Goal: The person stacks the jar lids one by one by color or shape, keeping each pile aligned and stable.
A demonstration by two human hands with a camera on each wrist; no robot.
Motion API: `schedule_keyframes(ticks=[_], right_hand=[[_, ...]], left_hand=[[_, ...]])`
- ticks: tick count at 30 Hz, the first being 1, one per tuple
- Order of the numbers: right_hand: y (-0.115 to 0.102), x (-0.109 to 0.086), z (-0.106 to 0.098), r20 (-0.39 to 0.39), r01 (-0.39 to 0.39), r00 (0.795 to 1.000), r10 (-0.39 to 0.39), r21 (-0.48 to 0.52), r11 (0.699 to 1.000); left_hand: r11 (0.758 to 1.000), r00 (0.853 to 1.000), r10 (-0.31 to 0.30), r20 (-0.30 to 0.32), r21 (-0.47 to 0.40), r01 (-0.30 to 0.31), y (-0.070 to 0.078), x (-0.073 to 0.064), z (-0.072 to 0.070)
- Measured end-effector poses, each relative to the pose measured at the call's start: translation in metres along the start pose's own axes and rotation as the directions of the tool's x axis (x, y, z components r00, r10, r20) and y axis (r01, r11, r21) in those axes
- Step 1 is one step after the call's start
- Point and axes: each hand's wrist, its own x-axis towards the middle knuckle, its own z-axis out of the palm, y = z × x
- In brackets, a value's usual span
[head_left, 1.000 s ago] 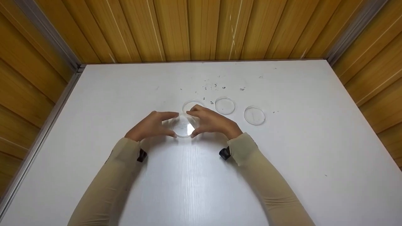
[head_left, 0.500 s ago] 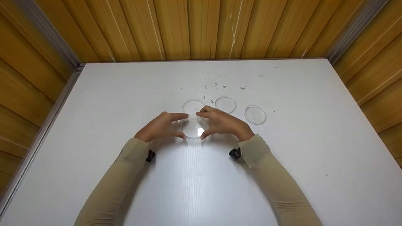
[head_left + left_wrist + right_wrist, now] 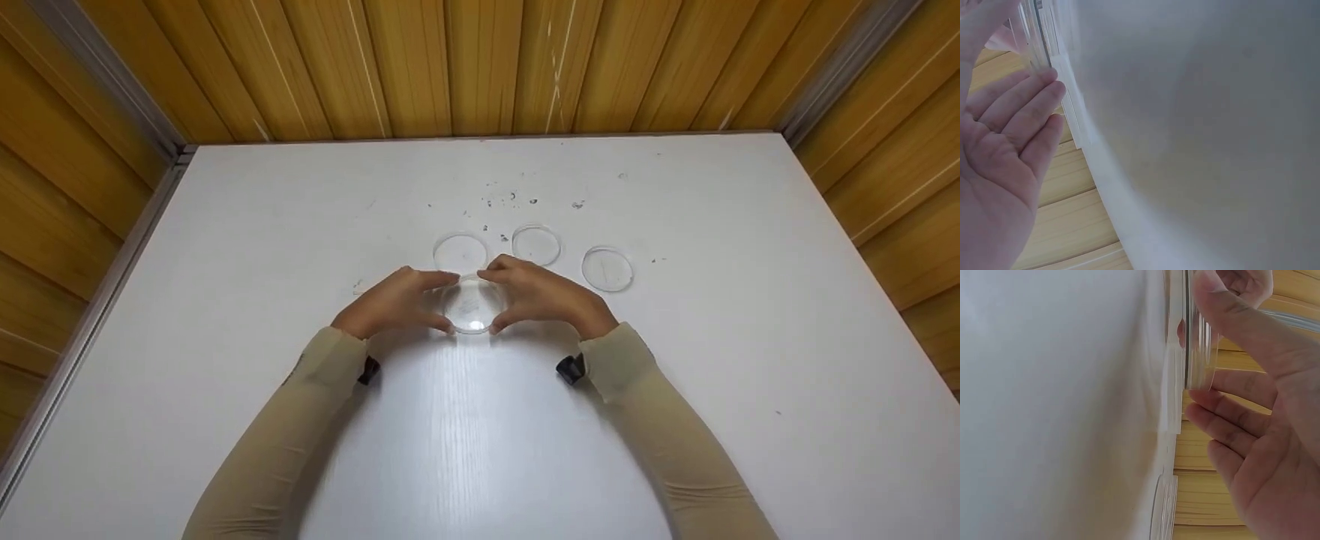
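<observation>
Yellow-brown wooden panels [image 3: 420,67] are rising behind a white rectangular desk [image 3: 750,337]. Over its middle, the left hand [image 3: 401,304] and the right hand [image 3: 547,300] are gripping opposite sides of a clear, round, shallow dish [image 3: 472,304], thumbs on the near edge, fingers on the far one. Beige long sleeves [image 3: 667,427] are covering both arms, and a small black device [image 3: 571,369] is showing by the right cuff. Farther out, three more clear round dishes are lying on the desk: one [image 3: 460,255] just beyond the held one, another [image 3: 536,246] to its right, the last [image 3: 607,268] farthest right. Past them, small dark specks [image 3: 513,196] are dotting the surface.

In both wrist views the held dish is running off the top edge, and its glassy layers are making it hard to tell whether it is one piece or two stacked. The sleeves are leaving the bottom of the head view.

Compared with a second ago, the hands and their dish are sitting farther right, and the dish just beyond is showing more of its outline.
</observation>
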Motion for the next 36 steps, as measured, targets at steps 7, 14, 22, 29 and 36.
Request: schedule_keyframes(ticks=[7, 14, 22, 29, 36], right_hand=[[-0.0016, 0.0021, 0.0019, 0.014, -0.019, 1.000, 0.019, -0.021, 1.000], [-0.0053, 0.0041, 0.0048, 0.014, -0.020, 1.000, 0.021, -0.015, 1.000], [-0.0057, 0.0044, 0.0076, 0.019, -0.043, 0.999, 0.043, -0.009, 0.999], [-0.0062, 0.0030, 0.0072, 0.034, -0.080, 0.996, 0.079, 0.011, 0.997], [-0.0062, 0.0019, 0.0026, 0.043, -0.066, 0.997, 0.067, -0.012, 0.998]], left_hand=[[0.999, 1.000, -0.023, 0.019, 0.038, 0.023, 0.0017, 0.0021, 0.0017], [0.998, 0.998, -0.052, 0.019, 0.028, 0.051, 0.0032, -0.0015, 0.0029], [0.997, 0.999, -0.041, 0.012, 0.071, 0.040, 0.0073, -0.0023, 0.0058], [0.996, 1.000, -0.011, 0.020, 0.093, 0.009, 0.0076, -0.0024, 0.0042], [0.999, 0.999, 0.000, 0.052, 0.054, -0.002, 0.0033, -0.0067, -0.0039]])
